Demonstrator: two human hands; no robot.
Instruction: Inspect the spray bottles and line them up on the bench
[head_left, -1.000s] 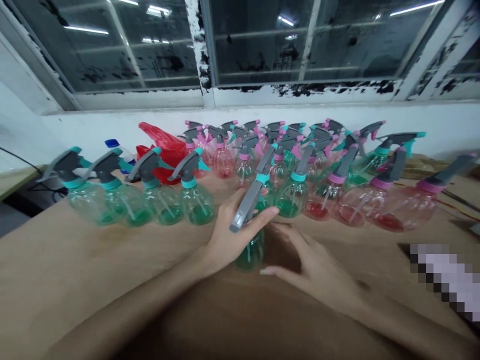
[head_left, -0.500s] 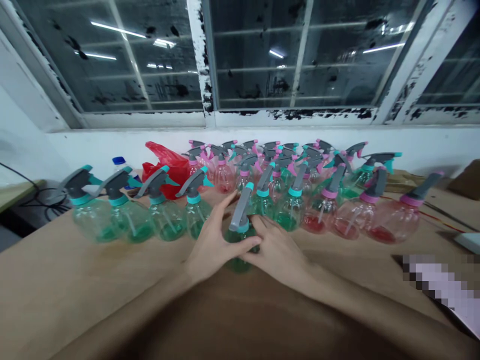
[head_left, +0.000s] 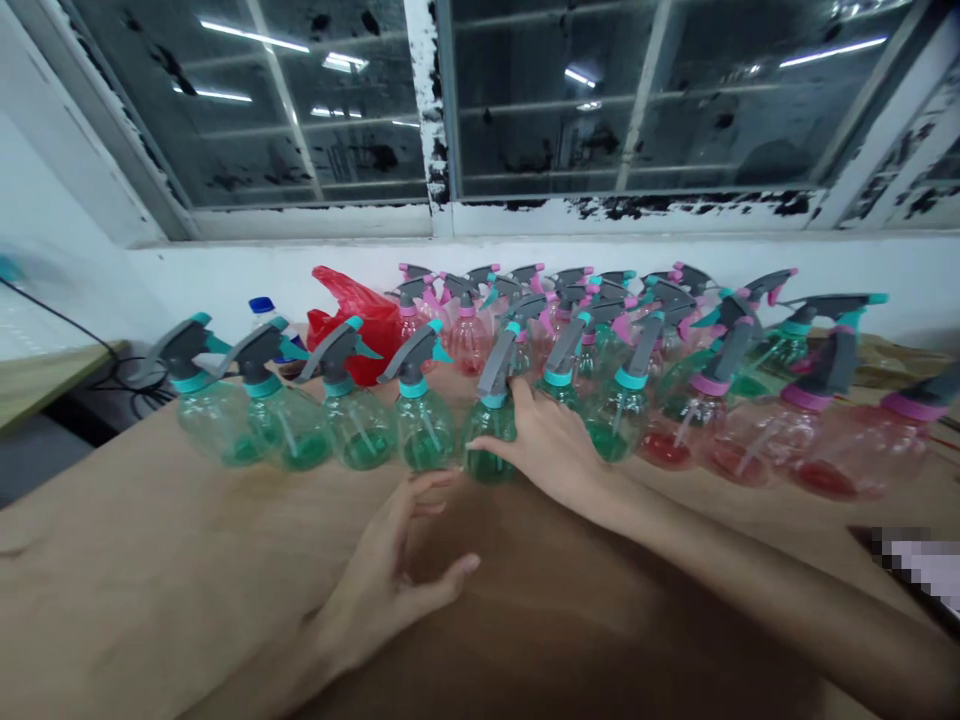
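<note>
A green spray bottle point(head_left: 489, 462) with a turquoise collar and grey trigger head stands in the middle of the front row. My right hand point(head_left: 551, 440) is wrapped around its right side, thumb across the front and fingers behind the neck. Lower and to the left, my left hand point(head_left: 397, 570) hovers over the table with fingers curved apart and nothing in it. Beside the held bottle on the left is another green spray bottle point(head_left: 424, 435). Close behind my right hand stands a further green spray bottle point(head_left: 615, 425).
Several red spray bottles point(head_left: 671, 435) with pink collars continue the row at right. More sprayers crowd behind, near a red plastic bag point(head_left: 356, 325) and a blue-capped bottle point(head_left: 262, 312). A blurred flat object point(head_left: 926, 570) lies at the right on the wooden table point(head_left: 255, 560).
Both hands were around the green spray bottle. It has moved away from me into the gap in the row; my left hand has let go and drawn back, while my right stays on it.
</note>
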